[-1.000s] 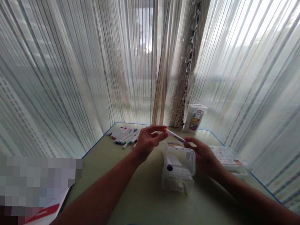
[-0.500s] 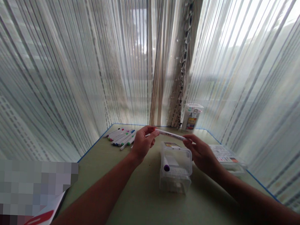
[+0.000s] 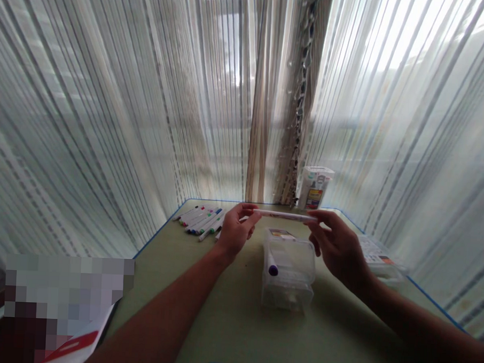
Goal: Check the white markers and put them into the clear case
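A white marker pen (image 3: 286,215) is held level in the air between my two hands. My left hand (image 3: 236,229) pinches its left end, and my right hand (image 3: 335,242) pinches its right end. Just below it stands a clear plastic case (image 3: 287,301) on the table. Lying in this case is a marker with a purple end (image 3: 273,269). Beyond my left hand is a loose pile of white markers (image 3: 200,221) with coloured ends.
The green table (image 3: 219,330) has a blue edge. A clear box with a printed label (image 3: 317,189) stands at the back right; a flat clear case (image 3: 379,257) lies behind my right hand. Sheer curtains (image 3: 109,90) hang around the far side.
The marker has turned from sloping down to the right to nearly level. My right hand has shifted slightly right. The whole view has moved a little.
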Demonstrator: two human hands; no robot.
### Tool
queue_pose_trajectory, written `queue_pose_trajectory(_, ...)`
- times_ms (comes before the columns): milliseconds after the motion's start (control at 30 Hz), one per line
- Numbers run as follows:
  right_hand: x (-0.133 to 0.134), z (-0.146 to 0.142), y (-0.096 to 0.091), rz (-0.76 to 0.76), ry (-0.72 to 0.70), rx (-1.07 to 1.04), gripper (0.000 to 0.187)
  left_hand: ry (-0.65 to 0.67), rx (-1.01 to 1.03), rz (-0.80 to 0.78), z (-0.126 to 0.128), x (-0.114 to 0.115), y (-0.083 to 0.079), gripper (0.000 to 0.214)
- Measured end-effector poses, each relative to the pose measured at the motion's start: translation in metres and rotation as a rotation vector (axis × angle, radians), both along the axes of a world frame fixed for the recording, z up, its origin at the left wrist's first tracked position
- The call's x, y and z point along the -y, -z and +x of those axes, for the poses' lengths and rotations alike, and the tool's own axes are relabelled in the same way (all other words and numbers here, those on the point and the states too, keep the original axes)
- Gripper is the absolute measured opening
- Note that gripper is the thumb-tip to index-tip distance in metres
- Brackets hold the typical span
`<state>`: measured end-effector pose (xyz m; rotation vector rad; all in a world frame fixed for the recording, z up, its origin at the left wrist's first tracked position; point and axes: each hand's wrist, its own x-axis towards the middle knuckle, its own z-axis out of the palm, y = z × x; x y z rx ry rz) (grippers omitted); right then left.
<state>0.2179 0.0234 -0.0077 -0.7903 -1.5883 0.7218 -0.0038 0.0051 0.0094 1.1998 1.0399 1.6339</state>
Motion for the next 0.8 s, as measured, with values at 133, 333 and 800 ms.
queue_pose_trajectory(133, 0.001, -0.003, -0.002, 0.004, 0.023, -0.052, 0.032, 0.003, 0.009, 0.022, -0.001, -0.001, 0.001, 0.034)
queue_pose_trajectory(333, 0.01, -0.005, -0.009, 0.056, 0.073, -0.014, 0.031, 0.032, 0.066, -0.011, -0.002, -0.001, 0.0, 0.032)
queue_pose_trajectory(800, 0.019, -0.002, -0.008, 0.13, 0.113, 0.12, 0.027, 0.064, 0.18, -0.149, -0.006, -0.003, 0.002, 0.024)
